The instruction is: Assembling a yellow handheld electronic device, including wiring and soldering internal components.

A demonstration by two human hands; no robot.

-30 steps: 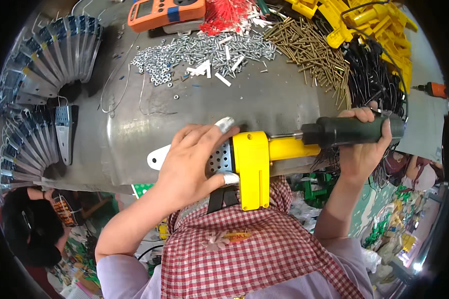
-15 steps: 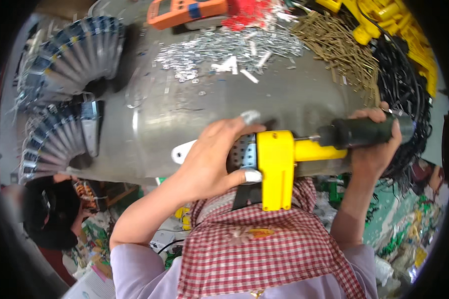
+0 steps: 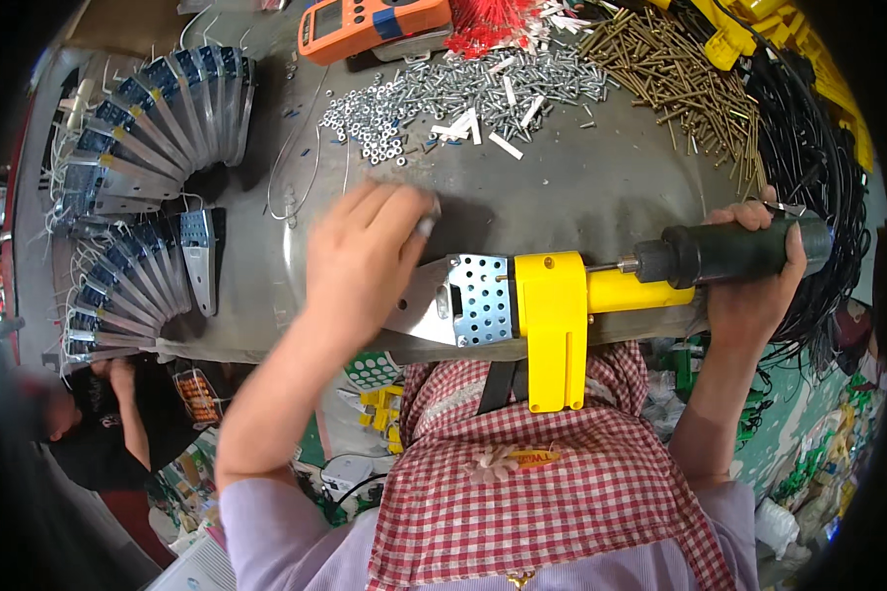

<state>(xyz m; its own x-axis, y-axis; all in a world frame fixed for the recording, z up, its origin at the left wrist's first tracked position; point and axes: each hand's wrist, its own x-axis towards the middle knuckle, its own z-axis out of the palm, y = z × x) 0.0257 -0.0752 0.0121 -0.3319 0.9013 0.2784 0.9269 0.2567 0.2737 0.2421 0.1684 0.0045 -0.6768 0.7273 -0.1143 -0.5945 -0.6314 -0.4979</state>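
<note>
Yellow plastic power tool with perforated metal guard (image 3: 547, 310) held level over grey metal table (image 3: 562, 187), above red checked apron (image 3: 542, 483). Right hand (image 3: 754, 286) wrapped tight round dark handle; left hand (image 3: 365, 256) just beside flat metal plate (image 3: 419, 300), fingers loosely spread, blurred. Silver screws (image 3: 443, 94) heaped beyond.

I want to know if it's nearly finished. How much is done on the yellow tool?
Done: fanned rows of metal plates lie at the left. In hand: right hand grips the yellow tool by its dark handle; left hand reaches toward the silver screws. Left: big screw piles remain.
</note>
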